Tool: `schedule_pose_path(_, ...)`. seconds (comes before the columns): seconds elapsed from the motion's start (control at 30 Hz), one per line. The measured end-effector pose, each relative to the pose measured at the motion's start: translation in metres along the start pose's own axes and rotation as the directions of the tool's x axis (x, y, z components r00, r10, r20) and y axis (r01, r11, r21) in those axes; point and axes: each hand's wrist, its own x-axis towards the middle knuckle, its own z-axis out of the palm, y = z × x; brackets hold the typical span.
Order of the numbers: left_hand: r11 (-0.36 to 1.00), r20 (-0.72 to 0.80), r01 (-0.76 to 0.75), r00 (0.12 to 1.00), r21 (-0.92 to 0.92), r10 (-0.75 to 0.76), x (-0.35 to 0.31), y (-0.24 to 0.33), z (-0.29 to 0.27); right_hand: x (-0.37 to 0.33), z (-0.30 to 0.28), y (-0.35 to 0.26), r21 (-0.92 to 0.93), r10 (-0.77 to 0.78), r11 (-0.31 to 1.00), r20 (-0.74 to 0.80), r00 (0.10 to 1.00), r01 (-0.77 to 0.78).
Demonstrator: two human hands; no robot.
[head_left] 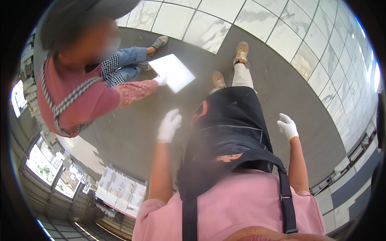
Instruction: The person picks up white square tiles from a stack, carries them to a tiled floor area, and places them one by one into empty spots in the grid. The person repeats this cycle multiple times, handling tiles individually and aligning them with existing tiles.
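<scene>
White gloves (169, 125), black apron (237, 112), pink shirt (233, 205); white panel (173, 73), grey-veined tiles (207, 30)

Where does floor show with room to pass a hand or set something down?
Grey floor shows between the right hand and the marble-patterned tiles, and between the left hand and the co-worker's patterned sleeve. It is crowded at upper centre, where the white panel, the co-worker's sneakers and the wearer's tan shoes sit close in view.
</scene>
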Motion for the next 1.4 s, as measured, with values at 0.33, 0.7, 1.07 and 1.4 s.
schedule_pose_path(0.33, 0.939, -0.152, 0.084, 0.978, -0.334, -0.142, 0.081, 0.128, 0.018, 0.139, -0.012, -0.286, 0.117, -0.151, 0.983, 0.072, 0.986, 0.142)
schedule_pose_path(0.7, 1.000, -0.072, -0.022, 0.997, 0.004, 0.022, 0.376, 0.145, -0.035, 0.307, 0.201, -0.393, 0.413, -0.220, 0.905, 0.651, 0.727, -0.097)
schedule_pose_path(1.07, 0.664, 0.016, 0.203, 0.961, -0.720, -0.275, 0.624, 0.062, -0.011, 0.510, 0.381, -0.491, -0.489, -0.593, 0.605, 0.250, 0.765, 0.629)
schedule_pose_path(1.4, 0.454, -0.024, 0.143, 0.939, -0.880, -0.344, 0.725, 0.067, 0.059, 0.588, 0.431, -0.575, -0.808, -0.848, 0.184, 0.158, 0.506, 0.560)
